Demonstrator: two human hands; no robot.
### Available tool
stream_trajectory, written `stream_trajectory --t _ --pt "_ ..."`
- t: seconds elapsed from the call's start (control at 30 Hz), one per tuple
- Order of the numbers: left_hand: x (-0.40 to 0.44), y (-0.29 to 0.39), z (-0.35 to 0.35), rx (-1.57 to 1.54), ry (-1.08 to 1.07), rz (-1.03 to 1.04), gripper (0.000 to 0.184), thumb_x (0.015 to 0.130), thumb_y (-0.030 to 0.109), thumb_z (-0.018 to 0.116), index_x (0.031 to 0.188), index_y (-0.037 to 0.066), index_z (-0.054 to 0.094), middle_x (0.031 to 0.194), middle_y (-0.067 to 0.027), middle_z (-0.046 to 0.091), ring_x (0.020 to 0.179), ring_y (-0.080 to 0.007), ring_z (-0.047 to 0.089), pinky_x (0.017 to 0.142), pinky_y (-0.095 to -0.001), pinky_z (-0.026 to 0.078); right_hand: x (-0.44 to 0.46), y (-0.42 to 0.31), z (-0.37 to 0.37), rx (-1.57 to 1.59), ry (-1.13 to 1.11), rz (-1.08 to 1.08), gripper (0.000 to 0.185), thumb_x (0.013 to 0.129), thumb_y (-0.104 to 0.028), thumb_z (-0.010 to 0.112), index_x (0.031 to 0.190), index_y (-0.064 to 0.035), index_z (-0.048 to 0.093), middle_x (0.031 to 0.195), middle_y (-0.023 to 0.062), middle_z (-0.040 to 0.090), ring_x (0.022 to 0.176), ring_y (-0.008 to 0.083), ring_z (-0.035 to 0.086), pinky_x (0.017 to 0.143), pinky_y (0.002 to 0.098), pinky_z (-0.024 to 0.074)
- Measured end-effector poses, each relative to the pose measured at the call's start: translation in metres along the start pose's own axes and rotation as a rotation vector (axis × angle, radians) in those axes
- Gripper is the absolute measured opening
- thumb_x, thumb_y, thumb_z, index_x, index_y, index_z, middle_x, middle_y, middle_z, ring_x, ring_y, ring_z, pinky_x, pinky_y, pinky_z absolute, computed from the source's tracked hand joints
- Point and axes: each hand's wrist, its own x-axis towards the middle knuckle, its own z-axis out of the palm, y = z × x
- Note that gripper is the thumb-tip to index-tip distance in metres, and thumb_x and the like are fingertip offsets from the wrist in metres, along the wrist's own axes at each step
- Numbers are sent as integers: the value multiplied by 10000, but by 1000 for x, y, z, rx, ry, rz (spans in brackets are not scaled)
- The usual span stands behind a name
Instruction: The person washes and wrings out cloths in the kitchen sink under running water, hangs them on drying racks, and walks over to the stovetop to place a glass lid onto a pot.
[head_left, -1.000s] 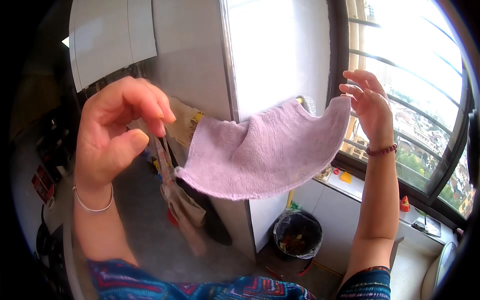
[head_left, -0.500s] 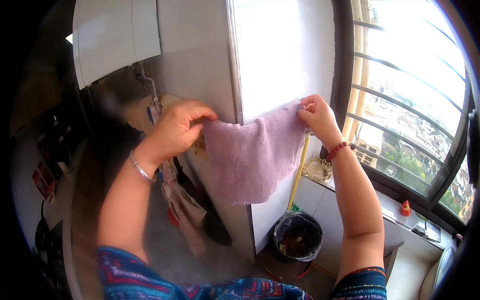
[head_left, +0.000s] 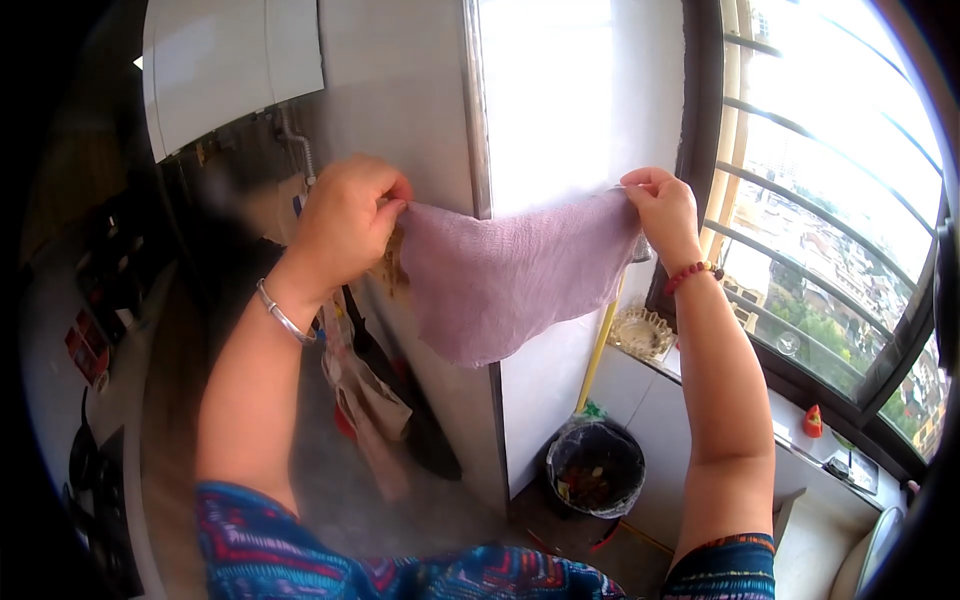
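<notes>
A light purple cloth [head_left: 515, 275] hangs stretched between my two hands, in front of the corner of a white tiled wall. My left hand [head_left: 345, 222] pinches its upper left corner between thumb and fingers. At the upper right corner, my right hand [head_left: 663, 212] grips the cloth in a similar pinch. The cloth's top edge is fairly taut, dipping slightly in the middle, and its lower edge hangs loose. Whether the cloth touches the wall behind it, I cannot tell.
Below stands a lined trash bin [head_left: 596, 468] with scraps inside, a yellow pole [head_left: 597, 352] behind it. A glass ashtray-like dish [head_left: 642, 333] and a red piece of food [head_left: 812, 421] lie on the ledge by the barred window. Bags [head_left: 365, 405] hang at left.
Both hands have risen a little and moved farther apart. The cloth has lifted with them, and its top edge is pulled tighter and smoother.
</notes>
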Motion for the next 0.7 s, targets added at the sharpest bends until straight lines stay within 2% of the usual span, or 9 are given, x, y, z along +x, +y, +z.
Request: stream_trajectory --t 0.1,0.17,0.23,0.3,0.33,0.4,0.53,0.63,0.7 --pt "-4 3 0 -31 -24 -119 19 676 -15 536 690 -8 524 695 -116 532 705 -274 513 640 -332 407 3 6 4 37 128 -130 119 769 -110 560 852 -58 627 640 27 567 567 95 501 550 245 416" --pt "-7 3 0 5 24 -66 28 647 -15 518 672 -3 523 661 -106 521 698 -269 503 644 -340 405 9 11 5 131 140 -165 126 775 -102 561 878 -54 617 668 13 575 587 72 492 555 222 406" --pt "-12 4 6 -38 175 73 59 621 5 535 671 33 524 696 -81 522 720 -263 498 654 -340 400 20 24 6 59 152 -239 109 793 -108 558 871 -51 608 674 -11 560 602 55 477 574 192 398" --pt "-17 16 11 -124 192 62 103 621 98 608 683 49 542 717 -68 536 735 -255 508 695 -359 396 29 35 10 38 146 -297 99 819 -98 536 887 -48 588 726 -25 550 669 44 479 616 185 397" --pt "-19 20 15 -176 185 63 146 622 150 640 685 54 550 708 -67 541 738 -254 511 713 -368 393 39 47 12 35 107 -327 101 817 -95 537 894 -53 587 731 -19 554 661 51 474 617 192 400" --pt "-26 20 24 -78 54 51 267 613 292 671 684 55 571 686 -67 551 738 -249 515 736 -372 381 23 24 12 -255 72 -369 141 822 -118 535 925 -28 570 868 36 546 661 97 472 628 235 413" --pt "-29 22 28 -6 86 8 347 602 395 659 645 59 584 655 -68 553 728 -247 517 729 -368 370 -2 16 11 -42 -16 -670 182 891 -149 429 872 8 519 909 74 522 827 179 496 755 276 388" --pt "-27 26 32 -3 68 -15 411 586 476 644 578 69 579 623 -67 543 717 -247 513 714 -362 351 -19 15 22 -80 -63 -707 224 912 -199 408 904 7 493 909 87 511 874 199 491 794 295 374" --pt "-27 25 33 20 70 -28 415 584 480 644 581 69 582 624 -66 543 721 -247 512 721 -364 348 -13 17 23 -77 -72 -650 252 916 -224 379 891 5 483 909 89 506 876 204 483 805 302 364"
